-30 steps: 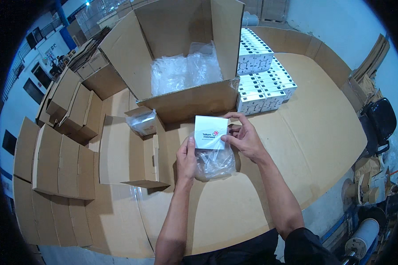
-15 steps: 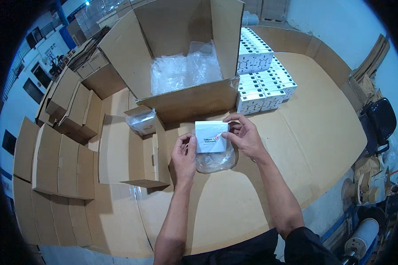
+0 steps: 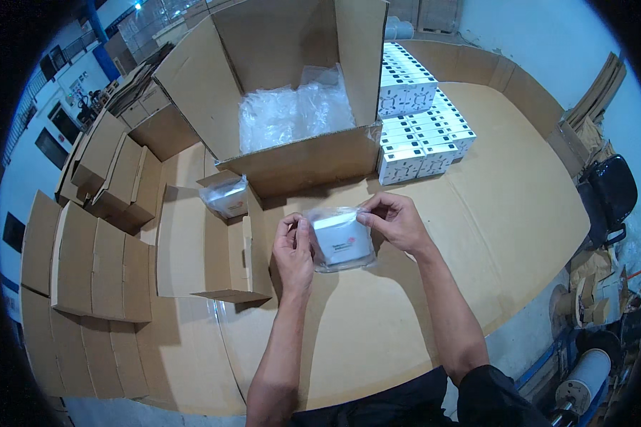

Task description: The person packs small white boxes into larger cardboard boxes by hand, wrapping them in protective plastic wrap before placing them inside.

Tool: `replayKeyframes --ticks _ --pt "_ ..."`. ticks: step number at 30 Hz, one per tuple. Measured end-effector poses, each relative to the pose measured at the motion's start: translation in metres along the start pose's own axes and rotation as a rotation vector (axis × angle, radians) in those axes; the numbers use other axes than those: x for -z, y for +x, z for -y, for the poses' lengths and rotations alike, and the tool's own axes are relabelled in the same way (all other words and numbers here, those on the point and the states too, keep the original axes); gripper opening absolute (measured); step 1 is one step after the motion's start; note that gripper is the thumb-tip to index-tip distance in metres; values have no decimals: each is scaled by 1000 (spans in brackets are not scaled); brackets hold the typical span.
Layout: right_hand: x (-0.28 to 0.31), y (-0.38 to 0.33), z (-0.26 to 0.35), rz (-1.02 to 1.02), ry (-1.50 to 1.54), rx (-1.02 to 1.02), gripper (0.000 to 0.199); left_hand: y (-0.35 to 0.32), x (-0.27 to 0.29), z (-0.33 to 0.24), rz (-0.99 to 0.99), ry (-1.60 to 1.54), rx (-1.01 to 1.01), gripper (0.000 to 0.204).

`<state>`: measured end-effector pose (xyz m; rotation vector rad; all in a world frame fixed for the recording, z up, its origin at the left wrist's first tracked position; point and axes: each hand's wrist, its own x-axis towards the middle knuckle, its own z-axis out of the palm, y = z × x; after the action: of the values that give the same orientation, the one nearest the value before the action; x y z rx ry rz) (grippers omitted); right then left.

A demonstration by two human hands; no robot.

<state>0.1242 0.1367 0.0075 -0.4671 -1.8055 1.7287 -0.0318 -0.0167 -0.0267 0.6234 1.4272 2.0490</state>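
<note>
Both hands hold a small white box inside a clear plastic bag (image 3: 340, 240) just above the cardboard-covered table (image 3: 477, 235). My left hand (image 3: 294, 249) grips the bag's left edge. My right hand (image 3: 394, 220) pinches its upper right corner. The box sits fully inside the bag, with the bag's mouth at the top. Behind the hands stands a large open carton (image 3: 292, 107) with clear plastic bags in it.
Rows of small white boxes (image 3: 417, 135) stand at the back right. A smaller open carton (image 3: 206, 242) with one bagged box (image 3: 226, 197) lies to the left. Stacks of flat cardboard (image 3: 85, 270) fill the left side. A black chair (image 3: 609, 192) is off the table's right edge.
The white box has gone down from above the bag into it. Both hands have shifted to the bag's upper edges.
</note>
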Motion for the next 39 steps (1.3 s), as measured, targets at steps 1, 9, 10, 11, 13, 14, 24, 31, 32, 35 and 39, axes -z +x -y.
replayKeyframes --ticks 1,9,10,11,13,14,24,31,32,35,39 --pt "1 0 0 9 2 -11 13 1 -1 0 9 -53 -19 14" --pt "5 -3 14 -20 -62 18 12 -4 -22 -12 -7 -169 -41 12" --pt "3 -3 19 -37 -86 16 12 -4 -26 -14 -60 -177 -55 11" --pt "1 -5 23 -37 -86 18 12 -4 -27 -13 -59 -176 -57 11" --pt "-1 -7 29 -104 -338 116 12 -2 -30 -10 -70 -259 -91 12" --pt "0 -7 28 -107 -340 118 12 -3 -34 -11 -66 -260 -91 12" --pt "-4 -7 24 -140 142 37 18 -3 -34 -8 -45 -339 -89 14" --pt "-9 -7 30 -92 196 55 50 5 -20 -4 31 -358 -52 22" --pt "-4 -8 28 -94 193 57 50 5 -22 -7 33 -361 -52 22" --pt "4 -8 23 33 -38 -100 51 0 -24 -20 156 -15 -2 48" --pt "2 -6 14 17 -13 -176 40 2 -22 -19 217 7 58 43"
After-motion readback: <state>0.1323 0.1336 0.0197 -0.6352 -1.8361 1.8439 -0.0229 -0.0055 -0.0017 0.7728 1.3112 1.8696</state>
